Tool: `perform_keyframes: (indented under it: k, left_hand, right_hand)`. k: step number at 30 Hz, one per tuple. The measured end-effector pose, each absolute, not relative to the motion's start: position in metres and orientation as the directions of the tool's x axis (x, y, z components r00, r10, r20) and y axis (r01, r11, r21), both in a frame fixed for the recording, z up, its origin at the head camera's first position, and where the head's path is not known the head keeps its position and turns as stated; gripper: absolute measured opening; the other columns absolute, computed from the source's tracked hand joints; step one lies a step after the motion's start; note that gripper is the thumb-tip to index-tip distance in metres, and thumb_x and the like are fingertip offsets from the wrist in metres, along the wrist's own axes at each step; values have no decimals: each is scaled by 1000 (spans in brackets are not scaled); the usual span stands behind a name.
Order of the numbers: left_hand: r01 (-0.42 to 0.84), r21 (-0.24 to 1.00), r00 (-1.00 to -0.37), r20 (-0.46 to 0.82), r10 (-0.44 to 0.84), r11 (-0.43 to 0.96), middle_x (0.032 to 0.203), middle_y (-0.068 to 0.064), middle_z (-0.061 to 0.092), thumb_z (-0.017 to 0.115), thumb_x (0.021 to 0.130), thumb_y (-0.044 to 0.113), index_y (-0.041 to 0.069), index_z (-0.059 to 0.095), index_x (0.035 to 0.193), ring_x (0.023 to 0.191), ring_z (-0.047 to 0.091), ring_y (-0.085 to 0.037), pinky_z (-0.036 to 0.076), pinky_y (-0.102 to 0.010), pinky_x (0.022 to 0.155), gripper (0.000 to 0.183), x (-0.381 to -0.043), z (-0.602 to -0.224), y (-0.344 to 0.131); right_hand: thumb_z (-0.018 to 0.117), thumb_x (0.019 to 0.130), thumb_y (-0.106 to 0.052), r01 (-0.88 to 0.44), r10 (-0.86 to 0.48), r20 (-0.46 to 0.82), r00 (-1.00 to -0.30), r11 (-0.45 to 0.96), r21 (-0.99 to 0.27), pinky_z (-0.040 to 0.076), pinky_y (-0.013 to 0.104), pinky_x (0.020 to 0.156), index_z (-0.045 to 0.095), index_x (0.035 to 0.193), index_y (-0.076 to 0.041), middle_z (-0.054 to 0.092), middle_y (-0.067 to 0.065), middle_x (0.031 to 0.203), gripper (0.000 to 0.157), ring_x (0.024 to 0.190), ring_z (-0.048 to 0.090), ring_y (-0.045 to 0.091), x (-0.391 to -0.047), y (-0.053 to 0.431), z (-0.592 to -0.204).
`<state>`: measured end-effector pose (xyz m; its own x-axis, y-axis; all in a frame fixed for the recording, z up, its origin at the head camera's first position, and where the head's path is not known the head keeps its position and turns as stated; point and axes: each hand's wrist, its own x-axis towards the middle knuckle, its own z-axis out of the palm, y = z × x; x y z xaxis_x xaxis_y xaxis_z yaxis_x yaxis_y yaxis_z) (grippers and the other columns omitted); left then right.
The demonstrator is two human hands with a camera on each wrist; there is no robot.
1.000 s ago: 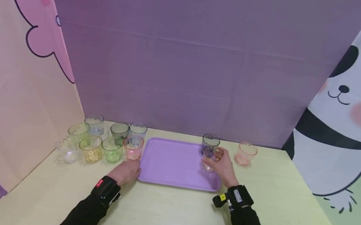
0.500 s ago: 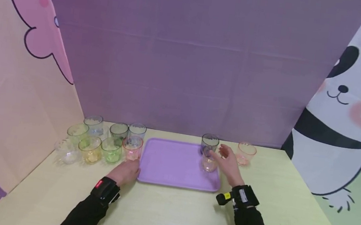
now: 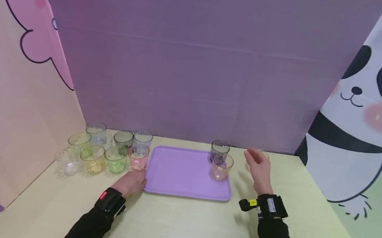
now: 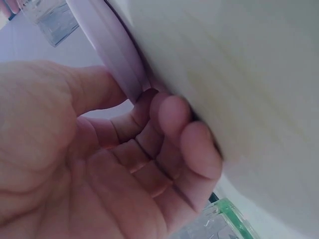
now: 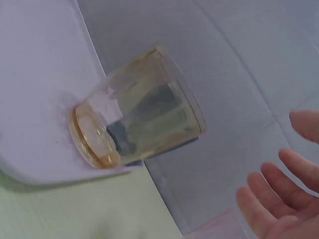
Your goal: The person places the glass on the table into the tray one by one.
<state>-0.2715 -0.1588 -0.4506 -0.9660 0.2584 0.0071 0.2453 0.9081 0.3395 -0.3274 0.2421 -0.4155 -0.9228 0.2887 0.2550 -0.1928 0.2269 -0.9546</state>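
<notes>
At the far left, a pink wall with a cartoon figure (image 3: 46, 36) borders the pale wooden worktop (image 3: 178, 231). A group of tumblers stands upright on it: a clear glass tumbler with a wavy outline (image 3: 72, 163), a pale yellow-green glass tumbler (image 3: 79, 142), a pale blue glass tumbler (image 3: 97, 134), an amber-yellow glass tumbler (image 3: 93, 159), a green glass tumbler (image 3: 116, 160), a smoky grey glass tumbler (image 3: 123, 139), a pink glass tumbler (image 3: 138, 157) and, behind that, a bluish glass tumbler (image 3: 143, 138). Just in front of the pink one, the left hand (image 3: 130, 183) pinches the left rim of the flat, rectangular lilac tray (image 3: 181, 173), thumb above and fingers curled beneath. The tray lies on the worktop beside the group. Near its right edge stand a dark grey glass tumbler (image 3: 219, 149) and, in front, a light amber glass tumbler (image 3: 222, 169), both upright. Right of the tray, the right hand (image 3: 259, 172) is released, fingers parted, before a mostly hidden pinkish glass tumbler (image 3: 266, 155); whether they touch cannot be told. A panda print (image 3: 359, 130) covers the right wall.
</notes>
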Motion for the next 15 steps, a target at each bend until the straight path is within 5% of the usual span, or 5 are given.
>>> perform_keyframes:
  k: [8, 15]
  left_hand:
    - [241, 364, -967, 8, 256, 900, 86, -15, 60, 47, 91, 11, -4, 55, 100, 84, 60, -31, 49, -44, 75, 19, -271, -454, -159]
    - [264, 343, -962, 28, 271, 901, 82, -14, 59, 48, 91, 11, -3, 55, 97, 81, 60, -30, 50, -43, 73, 17, -271, -453, -160]
  right_hand:
    - [64, 85, -26, -202, 513, 362, -778, 341, -918, 38, 36, 98, 55, 123, -6, 54, 10, 126, 44, 117, 47, 21, -327, 264, -419]
    - [66, 82, -28, -97, 553, 328, -766, 404, -910, 27, 42, 104, 45, 133, -11, 41, 9, 138, 57, 127, 34, 24, -331, 279, -423]
